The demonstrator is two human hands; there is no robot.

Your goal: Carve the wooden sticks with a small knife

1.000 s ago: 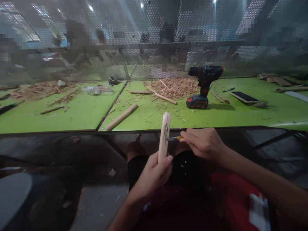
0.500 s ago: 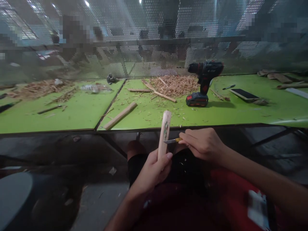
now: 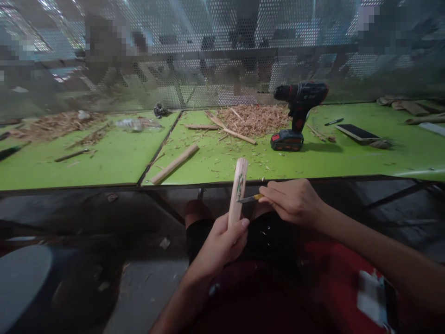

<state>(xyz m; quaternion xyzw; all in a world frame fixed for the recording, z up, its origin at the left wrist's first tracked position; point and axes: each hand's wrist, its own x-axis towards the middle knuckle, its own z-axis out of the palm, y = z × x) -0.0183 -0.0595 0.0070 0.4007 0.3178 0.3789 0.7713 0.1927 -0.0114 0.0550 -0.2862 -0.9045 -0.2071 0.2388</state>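
My left hand (image 3: 220,243) grips the lower end of a pale wooden stick (image 3: 238,188), held upright above my lap; green marks show on its upper side. My right hand (image 3: 294,202) pinches a small knife (image 3: 249,199) with a yellow handle, its blade tip against the right side of the stick. Both hands are just in front of the near edge of the green table (image 3: 347,160).
On the table stand a black and red cordless drill (image 3: 295,116), a heap of wood shavings (image 3: 255,119), loose wooden sticks (image 3: 174,163), a phone (image 3: 357,132) and a pen (image 3: 333,122). A perforated metal screen (image 3: 194,60) runs along the back. People sit beyond it.
The blade has slid slightly along the stick's side; both hands stay in nearly the same place. The view has shifted a little.
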